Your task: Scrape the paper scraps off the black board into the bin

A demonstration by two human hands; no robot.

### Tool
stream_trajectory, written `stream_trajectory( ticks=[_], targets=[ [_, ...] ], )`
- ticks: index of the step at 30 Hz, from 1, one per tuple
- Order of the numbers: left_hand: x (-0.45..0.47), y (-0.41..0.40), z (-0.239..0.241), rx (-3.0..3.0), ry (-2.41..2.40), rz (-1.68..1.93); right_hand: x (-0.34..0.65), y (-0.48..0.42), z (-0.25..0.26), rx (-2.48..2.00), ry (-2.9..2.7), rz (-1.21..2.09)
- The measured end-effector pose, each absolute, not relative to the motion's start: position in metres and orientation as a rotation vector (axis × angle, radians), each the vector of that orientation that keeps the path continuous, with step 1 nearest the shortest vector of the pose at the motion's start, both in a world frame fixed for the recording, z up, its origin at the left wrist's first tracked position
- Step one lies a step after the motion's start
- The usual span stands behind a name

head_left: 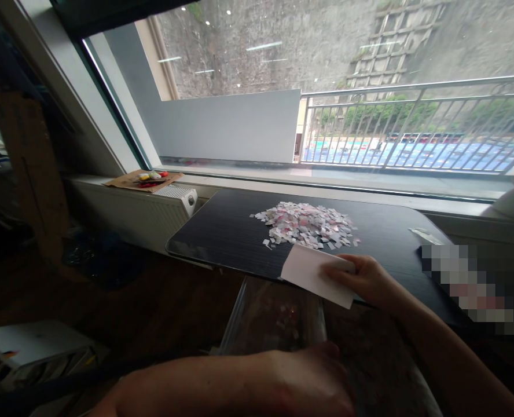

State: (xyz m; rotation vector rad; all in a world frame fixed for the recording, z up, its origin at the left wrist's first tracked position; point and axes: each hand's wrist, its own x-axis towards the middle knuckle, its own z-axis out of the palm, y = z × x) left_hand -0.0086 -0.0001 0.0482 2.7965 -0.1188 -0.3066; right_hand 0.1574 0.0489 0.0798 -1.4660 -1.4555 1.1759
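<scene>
A heap of small cut paper pieces (304,223), white with some pink, lies on the dark tabletop (222,231). My right hand (361,275) is closed on a white paper card (311,266), pinching its right end. The card is tilted over the table's front edge, just below the heap. Under that edge is a clear plastic box (239,313), with a few scraps visible inside. My left hand (313,373) is curled at the near side of the box, in deep shadow. Its fingertips, and whatever they may grip, are hidden.
A white radiator (170,211) stands left of the table, with a sheet of cardboard (131,180) and small coloured items on it. A window with a sill (370,191) runs behind. A blurred-out item (469,289) lies at the table's right end. A white cabinet (35,341) stands lower left.
</scene>
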Motion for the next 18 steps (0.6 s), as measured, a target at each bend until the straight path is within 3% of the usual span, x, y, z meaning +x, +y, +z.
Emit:
stream_trajectory(
  ticks=[18],
  targets=[
    [-0.0073,0.0009,0.0491,2.799,-0.101,-0.192,0.1597,0.0529,0.0758,-1.476,-1.452,1.191]
  ],
)
